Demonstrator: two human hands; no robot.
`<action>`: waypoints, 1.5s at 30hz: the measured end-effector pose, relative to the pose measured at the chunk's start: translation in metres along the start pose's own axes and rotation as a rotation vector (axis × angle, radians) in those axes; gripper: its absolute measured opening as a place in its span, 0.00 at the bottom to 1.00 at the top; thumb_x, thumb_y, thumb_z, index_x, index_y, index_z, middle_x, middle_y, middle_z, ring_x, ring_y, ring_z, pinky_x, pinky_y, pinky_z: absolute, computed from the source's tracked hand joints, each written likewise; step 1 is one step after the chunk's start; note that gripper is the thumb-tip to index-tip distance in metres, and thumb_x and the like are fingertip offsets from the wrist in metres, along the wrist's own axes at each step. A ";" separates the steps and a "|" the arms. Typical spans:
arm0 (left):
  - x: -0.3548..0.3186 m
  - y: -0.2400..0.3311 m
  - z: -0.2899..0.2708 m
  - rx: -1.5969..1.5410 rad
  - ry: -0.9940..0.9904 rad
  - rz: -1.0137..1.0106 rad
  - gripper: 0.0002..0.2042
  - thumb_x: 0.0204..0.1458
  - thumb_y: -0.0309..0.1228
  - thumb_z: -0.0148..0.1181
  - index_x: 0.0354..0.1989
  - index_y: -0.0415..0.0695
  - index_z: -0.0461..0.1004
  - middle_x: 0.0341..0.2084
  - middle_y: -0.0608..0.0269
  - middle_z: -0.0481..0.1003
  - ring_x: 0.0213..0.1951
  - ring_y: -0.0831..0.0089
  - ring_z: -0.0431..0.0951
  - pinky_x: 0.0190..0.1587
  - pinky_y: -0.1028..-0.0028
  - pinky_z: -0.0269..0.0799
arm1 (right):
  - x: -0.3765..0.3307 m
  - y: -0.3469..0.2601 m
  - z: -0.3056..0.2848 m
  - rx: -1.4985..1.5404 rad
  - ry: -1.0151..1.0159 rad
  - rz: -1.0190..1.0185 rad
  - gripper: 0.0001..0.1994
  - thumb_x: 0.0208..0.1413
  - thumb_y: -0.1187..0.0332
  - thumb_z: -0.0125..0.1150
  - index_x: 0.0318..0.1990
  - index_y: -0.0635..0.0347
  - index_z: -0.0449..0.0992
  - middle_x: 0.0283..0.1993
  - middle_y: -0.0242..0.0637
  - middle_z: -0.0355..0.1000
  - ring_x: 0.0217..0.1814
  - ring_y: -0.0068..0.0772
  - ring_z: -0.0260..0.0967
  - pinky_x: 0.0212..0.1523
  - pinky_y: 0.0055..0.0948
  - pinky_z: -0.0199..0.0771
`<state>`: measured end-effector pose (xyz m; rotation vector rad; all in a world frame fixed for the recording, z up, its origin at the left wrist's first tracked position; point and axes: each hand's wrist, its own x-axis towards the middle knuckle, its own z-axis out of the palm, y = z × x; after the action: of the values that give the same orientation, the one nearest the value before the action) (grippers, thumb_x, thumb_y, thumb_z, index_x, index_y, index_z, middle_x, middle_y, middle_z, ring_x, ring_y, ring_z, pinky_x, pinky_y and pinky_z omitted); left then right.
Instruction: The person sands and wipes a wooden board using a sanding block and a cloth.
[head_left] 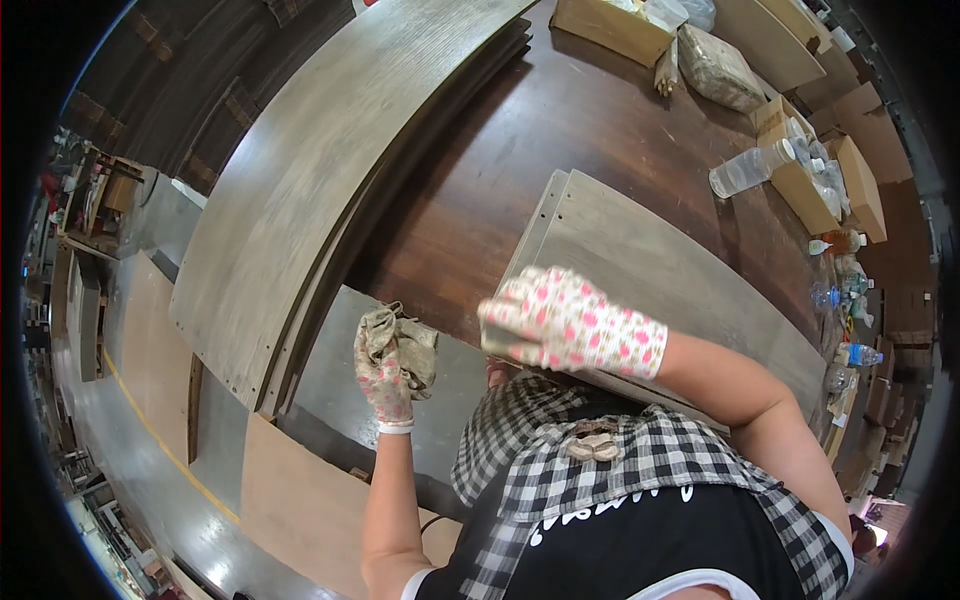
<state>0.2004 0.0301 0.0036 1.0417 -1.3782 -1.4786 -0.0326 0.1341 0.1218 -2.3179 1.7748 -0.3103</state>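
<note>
Pinching the rag [412, 352], likely for control, your left grip [383, 370] bunches it; your right grip [575, 318] looks unclear.

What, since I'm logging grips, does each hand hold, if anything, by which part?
Left hand: crumpled grey rag, by its bunched folds. Right hand: at the panel by its near left corner; whether it grips cannot be told.

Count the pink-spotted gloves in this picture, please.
2: one on the left hand, which holds a crumpled cloth; one on the right hand, near a grey board. No others are visible.
</note>
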 end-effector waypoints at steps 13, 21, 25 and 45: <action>-0.018 0.118 0.094 0.325 -0.680 0.576 0.19 0.44 0.29 0.58 0.49 0.44 0.72 0.42 0.56 0.76 0.42 0.60 0.77 0.47 0.65 0.72 | -0.023 0.047 -0.034 0.135 0.077 0.011 0.18 0.54 0.51 0.54 0.41 0.56 0.73 0.32 0.41 0.68 0.39 0.41 0.69 0.40 0.40 0.72; -0.033 0.117 0.142 0.521 -1.042 0.253 0.28 0.36 0.27 0.59 0.53 0.46 0.70 0.46 0.55 0.73 0.46 0.56 0.74 0.50 0.64 0.69 | -0.016 0.134 -0.075 -0.039 0.077 0.582 0.19 0.56 0.54 0.55 0.49 0.55 0.71 0.39 0.41 0.68 0.45 0.44 0.67 0.45 0.38 0.71; -0.031 0.124 0.154 0.563 -1.026 0.178 0.22 0.37 0.29 0.56 0.46 0.45 0.75 0.42 0.54 0.76 0.43 0.57 0.77 0.47 0.65 0.72 | -0.040 0.125 -0.061 0.310 0.232 0.566 0.22 0.54 0.54 0.57 0.53 0.55 0.70 0.45 0.43 0.69 0.54 0.46 0.64 0.53 0.41 0.66; -0.029 0.127 0.207 0.720 -1.130 0.111 0.21 0.39 0.30 0.57 0.45 0.40 0.75 0.37 0.49 0.77 0.41 0.57 0.78 0.46 0.67 0.71 | -0.218 0.120 -0.069 0.116 0.344 0.988 0.17 0.49 0.55 0.56 0.43 0.53 0.75 0.38 0.41 0.72 0.47 0.44 0.68 0.47 0.43 0.69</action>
<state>0.0166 0.1142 0.1418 0.4212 -2.8515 -1.5575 -0.2184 0.3112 0.1441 -1.1124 2.6914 -0.6112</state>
